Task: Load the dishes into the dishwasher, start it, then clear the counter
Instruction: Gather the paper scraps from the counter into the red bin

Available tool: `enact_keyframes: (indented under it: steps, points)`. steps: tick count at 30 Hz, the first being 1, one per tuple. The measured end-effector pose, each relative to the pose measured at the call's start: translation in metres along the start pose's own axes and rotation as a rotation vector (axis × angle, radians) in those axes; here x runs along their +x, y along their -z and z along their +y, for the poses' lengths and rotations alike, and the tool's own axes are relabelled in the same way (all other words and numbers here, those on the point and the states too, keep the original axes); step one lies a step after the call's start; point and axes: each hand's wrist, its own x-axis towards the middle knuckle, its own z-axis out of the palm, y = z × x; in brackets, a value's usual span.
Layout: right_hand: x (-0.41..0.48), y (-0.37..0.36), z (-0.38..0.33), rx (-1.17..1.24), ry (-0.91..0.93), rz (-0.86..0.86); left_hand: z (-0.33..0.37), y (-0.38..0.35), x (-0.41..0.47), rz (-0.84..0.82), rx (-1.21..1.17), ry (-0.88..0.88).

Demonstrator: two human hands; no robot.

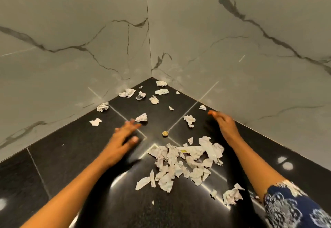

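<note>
Many paper scraps (188,161) on the counter (71,147) between left hand (120,142) and right hand (225,125), fingers (130,124) spread, empty.

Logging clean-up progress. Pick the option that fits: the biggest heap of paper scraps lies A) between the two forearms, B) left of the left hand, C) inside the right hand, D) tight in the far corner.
A: the heap of paper scraps sits on the counter between the forearms; left hand and right hand reach past it, open.
</note>
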Motion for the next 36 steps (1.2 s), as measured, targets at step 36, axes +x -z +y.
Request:
enact_keyframes:
  steps: [36]
  points:
    - [0.127,-0.184,-0.049,-0.498,0.483,-0.739,-0.082,0.042,0.125,-0.162,0.339,0.050]
